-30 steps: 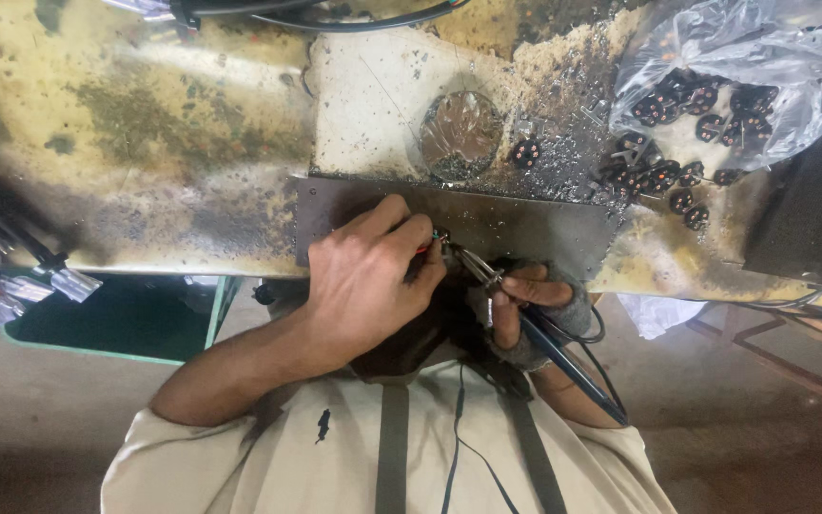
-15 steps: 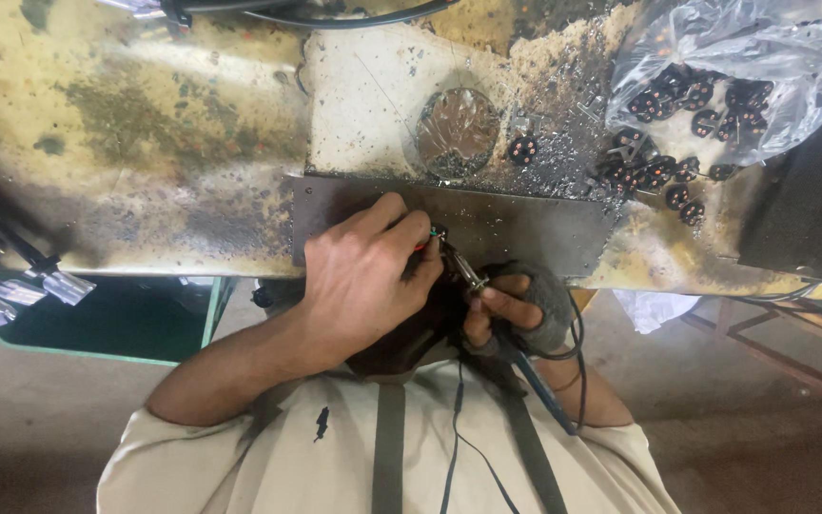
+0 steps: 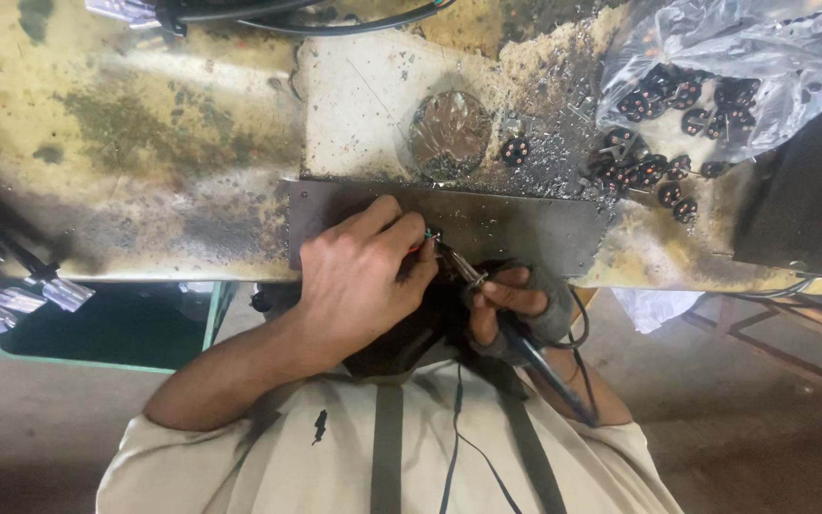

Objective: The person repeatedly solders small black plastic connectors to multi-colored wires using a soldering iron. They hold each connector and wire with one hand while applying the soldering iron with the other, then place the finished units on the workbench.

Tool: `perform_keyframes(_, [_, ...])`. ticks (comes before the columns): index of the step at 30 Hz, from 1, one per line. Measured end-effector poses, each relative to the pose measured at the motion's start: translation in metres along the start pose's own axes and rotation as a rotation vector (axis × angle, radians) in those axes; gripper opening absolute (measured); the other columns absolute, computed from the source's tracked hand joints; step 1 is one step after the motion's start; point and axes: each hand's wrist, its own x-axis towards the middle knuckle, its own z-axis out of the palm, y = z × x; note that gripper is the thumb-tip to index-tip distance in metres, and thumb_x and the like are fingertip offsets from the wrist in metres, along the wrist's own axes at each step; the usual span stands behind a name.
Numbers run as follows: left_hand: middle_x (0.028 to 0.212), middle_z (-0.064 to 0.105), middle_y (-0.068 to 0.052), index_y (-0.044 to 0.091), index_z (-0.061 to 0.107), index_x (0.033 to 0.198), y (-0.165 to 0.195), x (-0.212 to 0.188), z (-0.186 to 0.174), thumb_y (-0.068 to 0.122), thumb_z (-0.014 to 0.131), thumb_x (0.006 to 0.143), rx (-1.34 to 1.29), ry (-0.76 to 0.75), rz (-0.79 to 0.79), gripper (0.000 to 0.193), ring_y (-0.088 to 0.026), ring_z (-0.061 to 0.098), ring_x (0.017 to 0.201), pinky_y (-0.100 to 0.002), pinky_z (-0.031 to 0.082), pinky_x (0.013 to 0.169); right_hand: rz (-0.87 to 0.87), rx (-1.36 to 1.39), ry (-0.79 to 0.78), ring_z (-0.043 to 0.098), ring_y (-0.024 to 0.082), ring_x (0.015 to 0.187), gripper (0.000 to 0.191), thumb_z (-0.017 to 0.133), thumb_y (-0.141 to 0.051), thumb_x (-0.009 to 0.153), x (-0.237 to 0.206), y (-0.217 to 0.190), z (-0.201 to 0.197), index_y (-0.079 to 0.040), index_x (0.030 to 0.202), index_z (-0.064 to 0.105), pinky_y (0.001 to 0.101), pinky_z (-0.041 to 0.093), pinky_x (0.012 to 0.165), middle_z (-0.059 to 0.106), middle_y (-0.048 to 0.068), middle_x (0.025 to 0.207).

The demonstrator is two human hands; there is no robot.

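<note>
Right hand [image 3: 511, 303] has drawn nearer, grip clenched on dark-handled soldering iron [image 3: 501, 319]; left hand [image 3: 363, 271] pinches thin wires [image 3: 425, 238].

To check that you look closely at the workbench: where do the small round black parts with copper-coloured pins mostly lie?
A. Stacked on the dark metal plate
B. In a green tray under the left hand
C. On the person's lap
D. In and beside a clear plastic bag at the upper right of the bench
D: the small black parts sit inside the clear plastic bag and spill beside it on the bench.
</note>
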Motion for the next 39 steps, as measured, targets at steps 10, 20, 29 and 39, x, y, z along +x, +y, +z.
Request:
perform_keyframes(10, [0.084,0.059,-0.008,0.01,0.063,0.084,0.002,0.0,0.0,0.019,0.076,0.086,0.04,0.021,-0.001,0.016,-0.032,0.067,0.072,-0.045,0.052,0.057,0.533,0.243,0.032,0.062,0.012,0.073,0.014,0.068,0.003,0.103,-0.019,0.009,-0.008,-0.003,0.094,0.059,0.0225,0.048,0.066,0.063,0.008,0.082])
perform_keyframes(20, [0.084,0.058,-0.009,0.01,0.062,0.083,0.002,0.0,0.002,0.019,0.076,0.086,0.035,0.001,-0.016,0.016,-0.033,0.066,0.072,-0.046,0.051,0.057,0.182,0.076,-0.011,0.062,0.013,0.081,0.021,0.068,-0.002,0.098,0.01,-0.012,-0.002,-0.005,0.114,0.055,0.0269,0.052,0.071,0.063,0.007,0.094])
perform_keyframes(29, [0.085,0.061,-0.009,0.01,0.064,0.085,0.001,-0.001,0.0,0.021,0.076,0.081,0.001,0.019,0.0,0.016,-0.034,0.067,0.073,-0.047,0.052,0.057,0.322,0.229,-0.061,0.064,0.012,0.083,0.028,0.08,-0.015,0.097,0.037,0.001,-0.027,-0.007,0.115,0.059,0.0275,0.051,0.071,0.067,0.005,0.096])
perform_keyframes(39, [0.083,0.062,-0.008,0.01,0.066,0.083,0.001,0.003,-0.002,0.022,0.078,0.077,-0.012,-0.012,-0.022,0.018,-0.034,0.067,0.071,-0.049,0.052,0.056,0.246,-0.851,0.086,0.072,0.023,0.087,0.029,0.076,-0.017,0.106,0.108,0.014,-0.068,-0.008,0.124,0.056,0.0373,0.055,0.077,0.07,0.008,0.099])
